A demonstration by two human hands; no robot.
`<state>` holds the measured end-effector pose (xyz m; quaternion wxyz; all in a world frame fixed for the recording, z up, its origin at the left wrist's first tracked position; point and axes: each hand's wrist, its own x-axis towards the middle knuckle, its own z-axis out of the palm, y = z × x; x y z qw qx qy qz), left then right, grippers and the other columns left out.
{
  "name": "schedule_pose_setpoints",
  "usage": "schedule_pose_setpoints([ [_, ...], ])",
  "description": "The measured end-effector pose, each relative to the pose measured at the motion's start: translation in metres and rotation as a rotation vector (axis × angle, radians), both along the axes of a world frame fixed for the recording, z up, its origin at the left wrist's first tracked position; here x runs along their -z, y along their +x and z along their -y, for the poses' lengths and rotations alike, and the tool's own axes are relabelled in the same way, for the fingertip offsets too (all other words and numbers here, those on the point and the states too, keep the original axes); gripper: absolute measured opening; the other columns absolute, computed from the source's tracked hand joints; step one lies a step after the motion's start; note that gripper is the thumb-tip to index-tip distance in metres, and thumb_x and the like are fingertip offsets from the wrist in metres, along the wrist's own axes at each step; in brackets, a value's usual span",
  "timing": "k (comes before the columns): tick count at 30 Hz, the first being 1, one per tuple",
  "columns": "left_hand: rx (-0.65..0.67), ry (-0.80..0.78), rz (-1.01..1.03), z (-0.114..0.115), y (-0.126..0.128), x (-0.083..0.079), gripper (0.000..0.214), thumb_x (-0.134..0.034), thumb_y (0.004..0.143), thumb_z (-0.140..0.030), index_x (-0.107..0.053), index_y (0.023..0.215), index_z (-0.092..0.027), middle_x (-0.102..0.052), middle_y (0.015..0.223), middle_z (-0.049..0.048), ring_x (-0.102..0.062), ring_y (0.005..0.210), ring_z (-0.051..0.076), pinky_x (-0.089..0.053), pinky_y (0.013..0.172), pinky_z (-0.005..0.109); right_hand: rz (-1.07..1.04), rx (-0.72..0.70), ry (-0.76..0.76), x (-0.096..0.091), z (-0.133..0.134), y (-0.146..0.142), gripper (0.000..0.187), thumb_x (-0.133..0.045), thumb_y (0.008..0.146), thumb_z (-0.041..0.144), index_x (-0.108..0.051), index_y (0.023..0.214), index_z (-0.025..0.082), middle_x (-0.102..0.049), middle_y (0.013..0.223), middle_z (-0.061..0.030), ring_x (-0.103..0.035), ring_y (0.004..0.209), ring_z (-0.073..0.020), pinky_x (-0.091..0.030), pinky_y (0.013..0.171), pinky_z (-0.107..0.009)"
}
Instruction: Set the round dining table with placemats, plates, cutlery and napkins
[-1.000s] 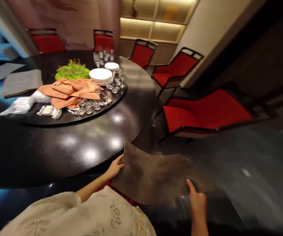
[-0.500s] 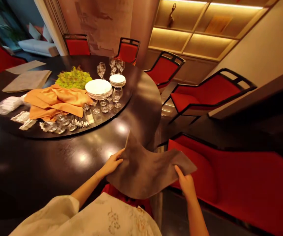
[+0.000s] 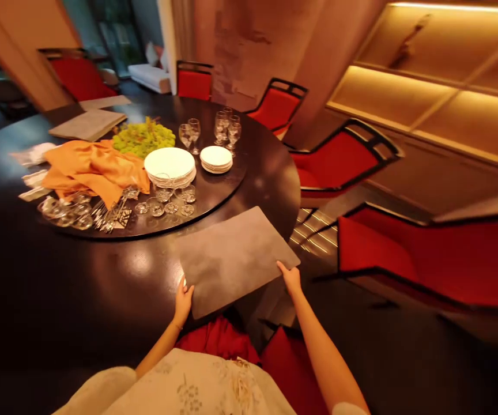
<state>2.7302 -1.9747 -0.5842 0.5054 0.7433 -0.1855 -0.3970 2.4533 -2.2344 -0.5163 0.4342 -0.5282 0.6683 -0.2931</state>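
Note:
A grey rectangular placemat [image 3: 231, 256] lies flat over the near edge of the round dark table [image 3: 59, 288]. My left hand [image 3: 184, 301] pinches its near left corner. My right hand [image 3: 291, 278] grips its near right corner, at the table's rim. Both hands are closed on the mat.
A dark turntable [image 3: 214, 193] carries stacked white plates [image 3: 170, 165], a smaller plate stack [image 3: 217, 158], wine glasses [image 3: 227, 125], small glass cups, cutlery, an orange cloth [image 3: 93, 170] and green foliage [image 3: 144, 136]. More placemats [image 3: 88, 123] lie at the far side. Red chairs [image 3: 339, 161] ring the table.
The placemat was bent and held up off the table's edge; now it lies flat on the table. My hands and the view moved forward and left.

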Motion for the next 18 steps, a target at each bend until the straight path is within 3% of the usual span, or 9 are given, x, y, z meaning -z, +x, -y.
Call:
schedule_pose_setpoints([
  [3, -0.24, 0.042, 0.081, 0.025, -0.027, 0.019, 0.06, -0.047, 0.08, -0.024, -0.029, 0.136, -0.015, -0.045, 0.134, 0.0127, -0.042, 0.123, 0.02, -0.032, 0.103, 0.035, -0.169, -0.191, 0.099, 0.03, 0.057, 0.003, 0.044, -0.066, 0.059, 0.044, -0.065, 0.082, 0.007, -0.067, 0.092, -0.0177, -0.06, 0.097, -0.0306, -0.046, 0.086, -0.038],
  [6, -0.349, 0.121, 0.101, 0.038, -0.047, 0.034, 0.06, -0.047, 0.079, -0.021, -0.031, 0.136, -0.015, -0.053, 0.126, 0.0126, -0.049, 0.117, 0.021, -0.036, 0.1, 0.035, -0.119, -0.336, 0.149, 0.053, 0.103, 0.001, 0.045, -0.066, 0.058, 0.044, -0.065, 0.084, 0.008, -0.067, 0.094, -0.0156, -0.06, 0.098, -0.0287, -0.047, 0.086, -0.035],
  [9, -0.396, 0.187, 0.086, 0.056, -0.065, 0.044, 0.062, -0.045, 0.08, -0.022, -0.027, 0.138, -0.012, -0.061, 0.114, 0.0116, -0.056, 0.109, 0.021, -0.041, 0.094, 0.036, 0.048, -0.418, 0.222, 0.07, 0.148, -0.012, 0.05, -0.068, 0.056, 0.044, -0.062, 0.091, 0.008, -0.067, 0.097, -0.0135, -0.062, 0.095, -0.0257, -0.051, 0.079, -0.031],
  [11, -0.433, 0.219, 0.109, 0.077, -0.075, 0.048, 0.062, -0.045, 0.079, -0.02, -0.028, 0.137, -0.012, -0.057, 0.121, 0.0123, -0.053, 0.112, 0.021, -0.04, 0.096, 0.035, 0.086, -0.452, 0.315, 0.078, 0.178, -0.024, 0.052, -0.069, 0.054, 0.043, -0.06, 0.09, 0.008, -0.068, 0.091, -0.0128, -0.065, 0.084, -0.0246, -0.053, 0.068, -0.03],
  [15, -0.388, 0.234, 0.173, 0.125, -0.09, 0.043, 0.061, -0.046, 0.076, -0.019, -0.033, 0.135, -0.013, -0.05, 0.129, 0.012, -0.048, 0.118, 0.022, -0.035, 0.1, 0.034, 0.022, -0.523, 0.495, 0.081, 0.233, -0.048, 0.047, -0.07, 0.053, 0.038, -0.057, 0.088, 0.009, -0.067, 0.073, -0.0092, -0.065, 0.063, -0.0211, -0.048, 0.051, -0.026],
  [18, -0.354, 0.315, 0.249, 0.148, -0.103, 0.036, 0.064, -0.048, 0.075, -0.024, -0.031, 0.136, -0.014, -0.056, 0.117, 0.0124, -0.053, 0.109, 0.024, -0.04, 0.095, 0.037, -0.022, -0.584, 0.498, 0.079, 0.273, -0.06, 0.041, -0.068, 0.055, 0.036, -0.053, 0.087, 0.014, -0.066, 0.071, -0.0056, -0.064, 0.059, -0.0186, -0.042, 0.045, -0.021],
])
